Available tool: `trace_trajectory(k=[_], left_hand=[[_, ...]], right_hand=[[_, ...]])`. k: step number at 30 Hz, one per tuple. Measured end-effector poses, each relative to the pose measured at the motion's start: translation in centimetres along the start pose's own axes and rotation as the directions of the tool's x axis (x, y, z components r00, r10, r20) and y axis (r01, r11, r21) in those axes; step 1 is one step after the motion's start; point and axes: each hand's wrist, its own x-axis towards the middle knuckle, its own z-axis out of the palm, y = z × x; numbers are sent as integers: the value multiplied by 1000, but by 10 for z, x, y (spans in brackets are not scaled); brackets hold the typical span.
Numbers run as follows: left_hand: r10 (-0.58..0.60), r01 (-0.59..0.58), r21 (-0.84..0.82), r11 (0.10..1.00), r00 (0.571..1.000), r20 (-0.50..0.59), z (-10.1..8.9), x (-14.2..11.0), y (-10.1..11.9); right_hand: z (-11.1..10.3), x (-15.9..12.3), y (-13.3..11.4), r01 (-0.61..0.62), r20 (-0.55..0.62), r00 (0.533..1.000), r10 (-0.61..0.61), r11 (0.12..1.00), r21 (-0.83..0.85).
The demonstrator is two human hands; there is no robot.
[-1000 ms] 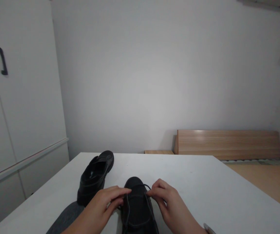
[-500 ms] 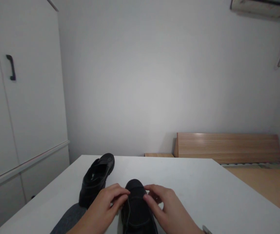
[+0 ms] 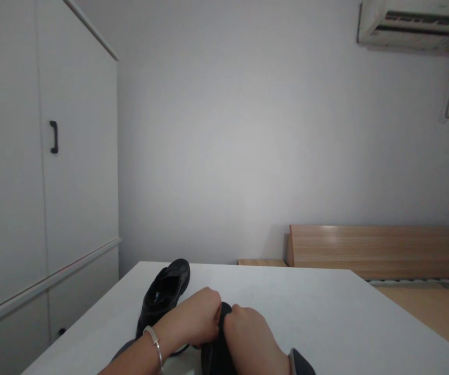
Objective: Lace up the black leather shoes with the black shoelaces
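In front of me on the white table, a black shoe (image 3: 217,357) points away, its toe showing between my two hands. My left hand (image 3: 206,317), with a silver bracelet at the wrist, is closed with curled fingers at the shoe's left side. Against the right side, my right hand (image 3: 248,333) is closed too, its fingers folded in out of sight. Both hands cover much of the shoe's upper. A second black shoe (image 3: 164,294) lies to the left, its opening facing up. Beside its heel, a dark grey piece (image 3: 122,348) is mostly hidden by my left forearm.
The white table (image 3: 306,307) reaches toward the far wall. A white cabinet (image 3: 79,182) with a black handle stands at the left. On the right are a wooden headboard (image 3: 376,250) and a bed base (image 3: 427,302); an air conditioner (image 3: 415,31) hangs above.
Both hands have gone from loosely bent fingers at the shoe's sides to closed fists gripping it, turned further inward. The view has tilted upward a little and shifted left.
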Motion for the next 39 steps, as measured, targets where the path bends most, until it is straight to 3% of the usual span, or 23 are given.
trace_trajectory(k=[9, 13, 16, 19, 23, 26, 29, 33, 39], left_hand=[[32, -26, 81, 996, 997, -76, 9, -5, 1], [19, -20, -4, 1000, 992, -128, 8, -2, 0], [30, -58, -147, 987, 982, -186, 4, 1, -3], [49, -142, -369, 919, 967, -249, -7, 3, -5], [55, -230, -624, 747, 957, -287, -22, -2, -7], [45, -254, -729, 636, 955, -293, -25, -5, -7], [32, -261, -790, 554, 955, -294, -23, -5, -7], [16, -265, -838, 477, 956, -294, -19, -3, -8], [9, -260, -866, 428, 959, -283, -19, -3, -13]], right_hand=[[1, -1, 6, 29, -88, 996, -28, 999, 14], [9, 2, 11, 64, -146, 989, -41, 985, 158], [17, 7, 21, 111, -252, 968, -20, 929, 353], [20, 14, 33, 209, -385, 922, 39, 786, 582], [18, 27, 43, 346, -410, 910, 65, 427, 835], [15, 31, 44, 380, -396, 916, 66, 177, 908], [12, 30, 44, 376, -376, 924, 63, 15, 927], [6, 23, 42, 343, -342, 939, 28, -87, 935], [2, 19, 40, 331, -332, 943, 7, -110, 937]])
